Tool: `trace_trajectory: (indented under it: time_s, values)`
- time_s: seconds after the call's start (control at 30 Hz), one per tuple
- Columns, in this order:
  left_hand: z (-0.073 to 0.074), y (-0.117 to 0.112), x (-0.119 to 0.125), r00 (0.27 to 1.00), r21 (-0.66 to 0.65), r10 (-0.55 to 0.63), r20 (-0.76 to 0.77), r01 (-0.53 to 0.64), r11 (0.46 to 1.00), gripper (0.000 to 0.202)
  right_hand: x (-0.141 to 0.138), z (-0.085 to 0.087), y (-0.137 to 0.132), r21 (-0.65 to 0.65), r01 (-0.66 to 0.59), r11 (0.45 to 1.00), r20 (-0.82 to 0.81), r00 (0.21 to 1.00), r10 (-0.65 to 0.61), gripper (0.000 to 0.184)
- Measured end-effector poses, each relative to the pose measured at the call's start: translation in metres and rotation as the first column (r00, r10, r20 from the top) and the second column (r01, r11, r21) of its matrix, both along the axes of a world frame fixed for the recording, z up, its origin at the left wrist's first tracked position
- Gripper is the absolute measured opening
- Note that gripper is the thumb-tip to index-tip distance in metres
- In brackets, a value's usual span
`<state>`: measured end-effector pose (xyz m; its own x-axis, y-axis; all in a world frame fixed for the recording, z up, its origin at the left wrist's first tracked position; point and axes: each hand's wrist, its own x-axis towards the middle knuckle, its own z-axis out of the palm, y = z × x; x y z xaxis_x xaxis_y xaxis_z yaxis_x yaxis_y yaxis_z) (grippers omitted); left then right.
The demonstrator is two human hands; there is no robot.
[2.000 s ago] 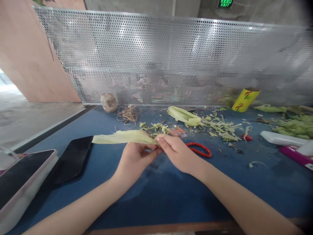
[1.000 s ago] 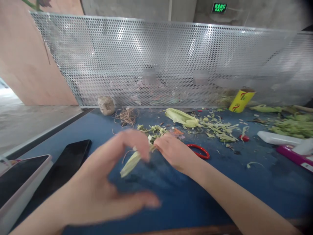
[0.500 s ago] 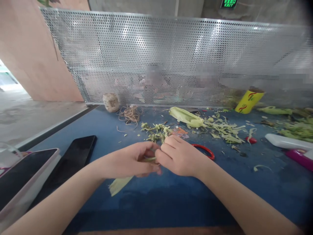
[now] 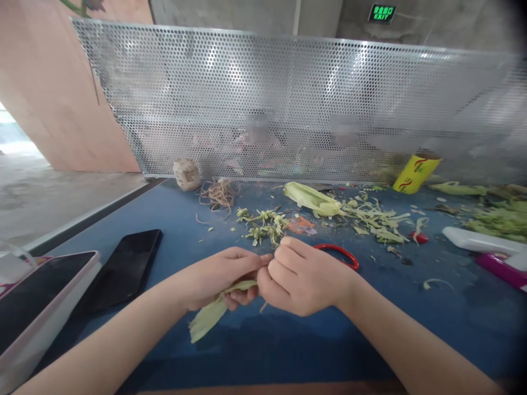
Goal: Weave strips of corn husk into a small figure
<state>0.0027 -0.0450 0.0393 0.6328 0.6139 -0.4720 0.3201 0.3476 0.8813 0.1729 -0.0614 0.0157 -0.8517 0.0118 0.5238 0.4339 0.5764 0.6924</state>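
Observation:
My left hand (image 4: pixel 222 273) is closed around a pale green corn husk strip (image 4: pixel 208 319), whose wide end hangs out below the palm toward me. Against its fingertips presses my right hand (image 4: pixel 302 275), curled with thumb and fingers together; what it pinches is hidden. A thin tan strand (image 4: pixel 264 307) pokes out beneath the right fingers. Just beyond the hands lies a small heap of knotted husk pieces (image 4: pixel 265 224). The red handle (image 4: pixel 341 254) of some tool, partly covered, is beside my right hand.
A perforated metal screen (image 4: pixel 247 71) closes off the blue table's far side, with people behind it. Along it are a twine ball (image 4: pixel 186 174), loose twine (image 4: pixel 219 195), a corn husk (image 4: pixel 310 198) and a yellow tube (image 4: pixel 415 173). Phones (image 4: pixel 123 269) lie left, a white-and-purple tool (image 4: pixel 473 241) right.
My left thumb has come up over the fingers against the right hand, and the husk strip has turned slightly. Both hands stay together. The view has tipped up a little.

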Motion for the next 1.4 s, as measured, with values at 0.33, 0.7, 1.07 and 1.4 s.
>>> trace_trajectory:
  time_s: [0.33, 0.7, 1.07, 1.4]
  values:
    - [-0.009, 0.002, 0.007, 0.966, -0.122, 0.173, 0.193, -0.151, 0.981, 0.030, 0.003, 0.001, 0.002, -0.026, 0.015, 1.000, 0.001, 1.000, -0.015, 0.017]
    - [-0.015, -0.006, 0.013, 0.897, -0.103, 0.298, 0.327, -0.279, 0.955, 0.021, 0.003, 0.001, 0.003, -0.017, -0.031, 0.999, -0.063, 0.998, 0.030, 0.013]
    - [-0.018, -0.003, 0.007, 0.933, -0.230, 0.172, 0.317, -0.100, 0.968, 0.032, 0.005, -0.001, 0.002, 0.058, -0.081, 0.995, -0.076, 0.993, 0.086, 0.008]
    - [-0.018, -0.002, 0.005, 0.943, -0.124, 0.109, 0.315, -0.073, 0.990, 0.008, 0.000, 0.003, 0.000, -0.012, -0.137, 0.990, -0.127, 0.983, 0.135, 0.010]
